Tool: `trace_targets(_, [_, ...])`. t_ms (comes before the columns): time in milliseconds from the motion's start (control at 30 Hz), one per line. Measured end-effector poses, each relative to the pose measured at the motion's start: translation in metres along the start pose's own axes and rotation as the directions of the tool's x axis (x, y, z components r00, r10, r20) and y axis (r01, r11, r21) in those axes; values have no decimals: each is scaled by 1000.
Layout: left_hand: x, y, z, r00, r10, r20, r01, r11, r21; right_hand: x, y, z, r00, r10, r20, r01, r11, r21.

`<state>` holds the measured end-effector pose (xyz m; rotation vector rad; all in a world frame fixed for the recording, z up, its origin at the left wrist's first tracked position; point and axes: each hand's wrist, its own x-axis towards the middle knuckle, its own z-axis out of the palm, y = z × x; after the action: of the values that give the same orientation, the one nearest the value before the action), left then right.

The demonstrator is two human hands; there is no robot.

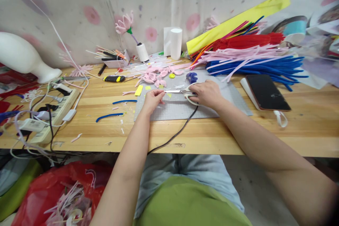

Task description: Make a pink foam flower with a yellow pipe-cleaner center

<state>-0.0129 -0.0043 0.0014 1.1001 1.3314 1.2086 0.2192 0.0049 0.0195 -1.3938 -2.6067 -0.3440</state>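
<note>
My right hand [208,93] is closed round the handles of a pair of scissors [183,92] with pale handles. Their blades point left, over the grey mat [214,111]. At the blade tips my left hand [154,99] is closed in a pinch; what lies between its fingers is too small to make out. Pink fuzzy petal shapes [152,77] lie just beyond the left hand, with a small yellow round piece [172,76] beside them. A dark blue object [191,77] sits behind the right hand. Near the left wrist is a yellow slip [138,90].
Bundles of blue [254,67], pink [238,55] and red pipe cleaners [249,41] lie at back right. A phone [267,91] rests at right. A utility knife [113,78] and power strip [57,113] are at left. A black cable [174,136] crosses the table's front edge.
</note>
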Motion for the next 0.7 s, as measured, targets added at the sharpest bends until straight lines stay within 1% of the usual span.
trace_targets(133, [1,-1,0,1000,-5,-28,6,999,36,0,0,-1,1000,-2,9,2,1000,-4])
trace_targets(233, [1,-1,0,1000,-6,-30,8,999,51,0,0,-1,1000,1,11,-1,1000,-7])
trace_targets(700, [-1,2,0,1000,-12,-14,12,1000,24,0,-1,2,1000,16,10,-16,1000,-6])
